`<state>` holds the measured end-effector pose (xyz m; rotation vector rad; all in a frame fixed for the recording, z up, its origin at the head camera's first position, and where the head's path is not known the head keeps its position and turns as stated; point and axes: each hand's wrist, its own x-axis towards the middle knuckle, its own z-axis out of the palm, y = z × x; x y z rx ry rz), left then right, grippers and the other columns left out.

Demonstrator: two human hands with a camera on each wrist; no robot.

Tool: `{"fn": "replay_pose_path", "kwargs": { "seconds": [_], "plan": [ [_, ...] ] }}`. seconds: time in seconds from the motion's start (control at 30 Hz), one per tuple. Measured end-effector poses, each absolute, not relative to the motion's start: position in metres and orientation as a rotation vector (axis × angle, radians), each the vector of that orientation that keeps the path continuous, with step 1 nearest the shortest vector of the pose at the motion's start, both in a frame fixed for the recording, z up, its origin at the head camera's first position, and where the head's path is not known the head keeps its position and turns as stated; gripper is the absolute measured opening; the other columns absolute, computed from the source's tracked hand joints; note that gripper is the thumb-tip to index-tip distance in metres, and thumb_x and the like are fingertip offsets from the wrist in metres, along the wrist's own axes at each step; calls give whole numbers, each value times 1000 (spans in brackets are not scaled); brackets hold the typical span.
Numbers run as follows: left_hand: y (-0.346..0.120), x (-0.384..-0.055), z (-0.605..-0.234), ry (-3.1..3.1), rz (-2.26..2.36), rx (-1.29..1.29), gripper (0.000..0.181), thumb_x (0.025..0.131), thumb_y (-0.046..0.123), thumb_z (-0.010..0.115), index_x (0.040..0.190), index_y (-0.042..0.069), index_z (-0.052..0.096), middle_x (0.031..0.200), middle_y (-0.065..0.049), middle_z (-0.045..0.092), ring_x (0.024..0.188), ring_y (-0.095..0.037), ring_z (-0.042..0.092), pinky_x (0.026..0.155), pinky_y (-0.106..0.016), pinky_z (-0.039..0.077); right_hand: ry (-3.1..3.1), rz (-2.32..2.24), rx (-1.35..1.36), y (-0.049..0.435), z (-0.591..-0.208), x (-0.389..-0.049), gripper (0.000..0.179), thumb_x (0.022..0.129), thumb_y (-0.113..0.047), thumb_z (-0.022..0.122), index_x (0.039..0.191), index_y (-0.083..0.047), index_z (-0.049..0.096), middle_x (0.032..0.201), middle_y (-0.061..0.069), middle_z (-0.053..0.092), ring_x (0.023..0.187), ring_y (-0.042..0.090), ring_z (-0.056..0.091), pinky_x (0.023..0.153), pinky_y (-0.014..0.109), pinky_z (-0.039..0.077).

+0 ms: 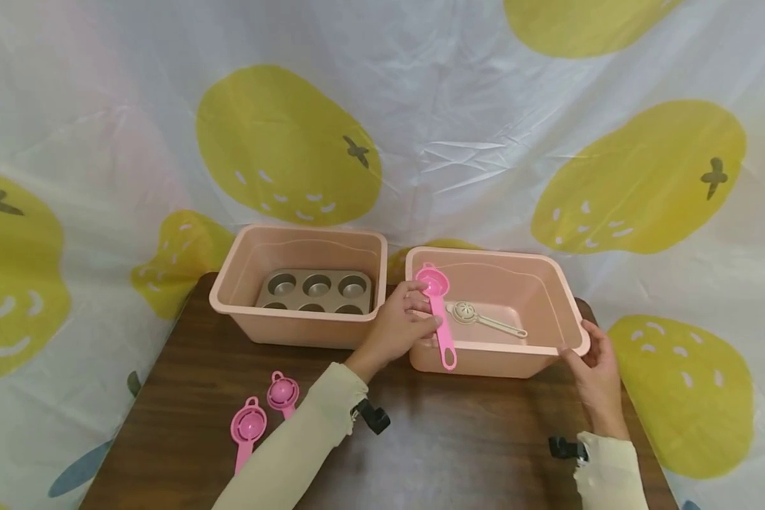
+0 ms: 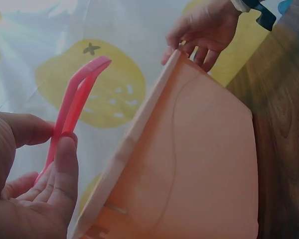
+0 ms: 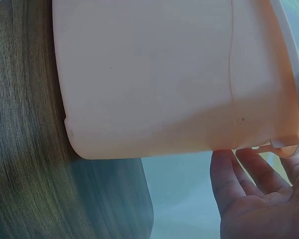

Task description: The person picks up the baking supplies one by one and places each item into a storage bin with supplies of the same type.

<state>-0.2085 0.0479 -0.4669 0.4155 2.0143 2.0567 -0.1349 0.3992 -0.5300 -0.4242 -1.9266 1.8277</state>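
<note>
My left hand (image 1: pixel 398 326) pinches a pink egg separator (image 1: pixel 443 322) by its handle, above the near left part of the right-hand pink bin (image 1: pixel 491 348). In the left wrist view, thumb and fingers close on the pink handle (image 2: pixel 67 112). A cream egg separator (image 1: pixel 494 324) lies on that bin's floor. The right hand (image 1: pixel 598 379) holds the bin's near right corner, with its thumb by the rim and fingers against the outer side, as the right wrist view also shows the fingers (image 3: pixel 226 174) touching the wall.
Left of it stands a second pink bin (image 1: pixel 306 327) holding a metal muffin tin (image 1: pixel 316 285). Two more pink egg separators, one nearer (image 1: pixel 250 425) and one farther (image 1: pixel 283 392), lie on the dark wooden table (image 1: pixel 433 439), partly behind the left sleeve. A lemon-print curtain (image 1: pixel 446 106) hangs behind.
</note>
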Motion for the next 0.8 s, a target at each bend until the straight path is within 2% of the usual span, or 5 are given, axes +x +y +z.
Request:
{"fn": "replay_pose_path", "kwargs": {
  "seconds": [0.1, 0.23, 0.43, 0.67, 0.8],
  "plan": [
    [56, -216, -464, 2031, 2041, 431, 66, 91, 5, 80, 148, 5, 48, 117, -20, 70, 94, -21, 73, 75, -34, 67, -1937, 1813, -427, 400, -530, -135, 58, 95, 11, 67, 149, -3, 50, 128, -7, 62, 109, 9, 60, 85, 5, 51],
    [67, -226, -463, 2084, 2016, 440, 64, 91, 7, 81, 146, 5, 49, 115, -18, 72, 95, -22, 75, 74, -31, 66, -1947, 1806, -424, 400, -531, -135, 59, 95, 10, 68, 149, -3, 50, 128, -9, 62, 108, 8, 60, 85, 5, 51],
    [80, -238, -466, 2145, 1963, 376, 61, 90, 10, 83, 143, 7, 53, 111, -15, 73, 88, -19, 77, 73, -29, 66, -1931, 1838, -428, 400, -532, -135, 59, 95, 10, 68, 150, -3, 49, 130, -6, 62, 110, 10, 60, 86, 6, 51],
    [96, -253, -466, 2093, 1990, 357, 61, 89, 6, 83, 141, 1, 52, 107, -18, 72, 81, -19, 76, 73, -29, 66, -1933, 1845, -445, 400, -531, -135, 58, 96, 9, 67, 150, -4, 49, 131, -6, 61, 112, 11, 59, 86, 6, 51],
    [108, -258, -465, 2084, 1991, 335, 62, 89, 5, 83, 142, 1, 51, 103, -16, 73, 78, -17, 74, 72, -28, 65, -1935, 1846, -439, 400, -532, -135, 59, 96, 9, 67, 150, -3, 48, 130, -6, 61, 111, 11, 59, 85, 6, 51]
  ]
}}
